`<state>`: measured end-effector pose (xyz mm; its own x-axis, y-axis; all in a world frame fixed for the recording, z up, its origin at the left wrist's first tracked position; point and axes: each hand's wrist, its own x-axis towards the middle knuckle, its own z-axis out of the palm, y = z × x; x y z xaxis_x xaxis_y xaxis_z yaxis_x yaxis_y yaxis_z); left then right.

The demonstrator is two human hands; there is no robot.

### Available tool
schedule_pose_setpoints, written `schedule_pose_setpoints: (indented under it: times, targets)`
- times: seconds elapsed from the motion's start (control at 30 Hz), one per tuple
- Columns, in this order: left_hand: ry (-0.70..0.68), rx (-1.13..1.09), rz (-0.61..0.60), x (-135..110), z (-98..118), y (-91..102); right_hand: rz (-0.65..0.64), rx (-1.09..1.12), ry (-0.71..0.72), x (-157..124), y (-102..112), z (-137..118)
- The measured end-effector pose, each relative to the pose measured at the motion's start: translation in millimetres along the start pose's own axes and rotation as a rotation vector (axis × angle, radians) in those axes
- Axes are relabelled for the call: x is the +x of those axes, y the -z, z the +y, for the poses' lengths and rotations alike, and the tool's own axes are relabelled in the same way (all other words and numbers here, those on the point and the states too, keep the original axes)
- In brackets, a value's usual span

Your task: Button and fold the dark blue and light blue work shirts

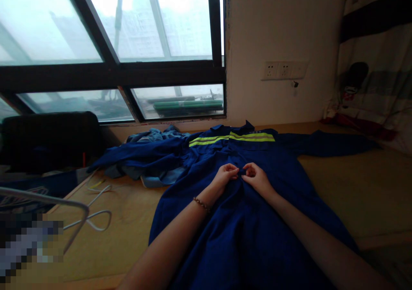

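Observation:
A dark blue work jacket [244, 221] with a yellow-green reflective stripe [231, 138] lies spread flat on a wooden platform [128, 221]. My left hand [226, 174] and my right hand [255, 176] meet at the middle of its front, fingers curled and pinching the fabric along the front opening. A beaded bracelet circles my left wrist. What sits between the fingertips is too small to make out beyond the cloth.
A heap of other blue clothes [151, 157] lies to the left by the window [112, 49]. A white wire hanger [96, 204] rests at the left edge. A black bag [48, 139] stands far left. Wall sockets [283, 70] and hanging bedding [373, 75] are at right.

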<state>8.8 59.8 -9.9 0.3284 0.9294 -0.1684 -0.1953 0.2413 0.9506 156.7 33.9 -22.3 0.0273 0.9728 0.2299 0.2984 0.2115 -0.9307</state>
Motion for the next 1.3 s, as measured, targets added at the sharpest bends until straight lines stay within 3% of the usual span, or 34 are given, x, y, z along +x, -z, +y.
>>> schedule_pose_setpoints:
  times: [0.23, 0.7, 0.87, 1.0, 1.1, 1.17, 1.3]
  targets:
    - [0.017, -0.031, 0.043, -1, 1, -0.5, -0.039, 0.377, -0.254, 2, 2, 7]
    - [0.003, -0.059, 0.034, 2, -3, 2.2, -0.010, 0.451, -0.367, 0, 2, 1]
    - [-0.176, 0.233, 0.108, 9, -15, 3.0, 0.027, 0.281, -0.301, -1, 2, 7]
    - [-0.334, 0.618, 0.092, 7, -15, 6.0, -0.076, 0.152, -0.224, 5, 6, 7]
    - [-0.364, 0.875, 0.001, -21, 3, 10.2, -0.193, 0.015, -0.196, 2, 24, -10]
    - [-0.385, 1.016, -0.039, -60, 22, 13.8, -0.217, -0.165, -0.120, -15, 44, -29]
    - [-0.351, 1.142, -0.193, -166, 47, 22.0, -0.141, -0.500, 0.140, -98, 75, -54]
